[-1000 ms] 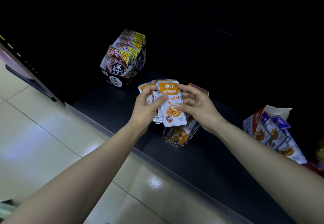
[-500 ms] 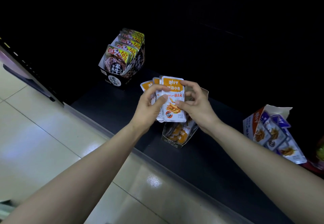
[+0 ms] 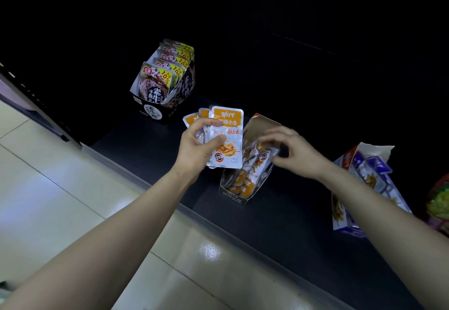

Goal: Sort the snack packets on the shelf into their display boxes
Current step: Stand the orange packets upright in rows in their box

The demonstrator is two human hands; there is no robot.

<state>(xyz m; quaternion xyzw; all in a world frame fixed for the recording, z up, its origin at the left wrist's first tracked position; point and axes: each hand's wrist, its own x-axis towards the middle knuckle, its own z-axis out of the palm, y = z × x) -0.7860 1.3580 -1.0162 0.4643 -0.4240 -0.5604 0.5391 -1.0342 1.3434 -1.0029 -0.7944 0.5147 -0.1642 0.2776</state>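
Left hand [image 3: 198,148] grips a fanned stack of orange-and-white foil snack packets [image 3: 227,137] above the dark shelf [image 3: 279,232]. Right hand [image 3: 295,153], fingers curled, is at the top of the open orange cardboard display box [image 3: 239,185] just right of the stack. It's blurred, so I can't tell if it's pinching a packet.

The orange display box [image 3: 234,196] stands open-topped near the front edge of the shelf [image 3: 279,232], with matching packets [image 3: 261,160] upright inside. Just left of it, a fan of orange packets [image 3: 227,125], printed faces up, is gripped by the left hand [image 3: 196,147]. Farther left and back stands a black display box [image 3: 187,91] with a row of yellow-cornered packets [image 3: 158,83]. To its right, a blue-and-white display box [image 3: 345,219] holds blue packets [image 3: 379,166].
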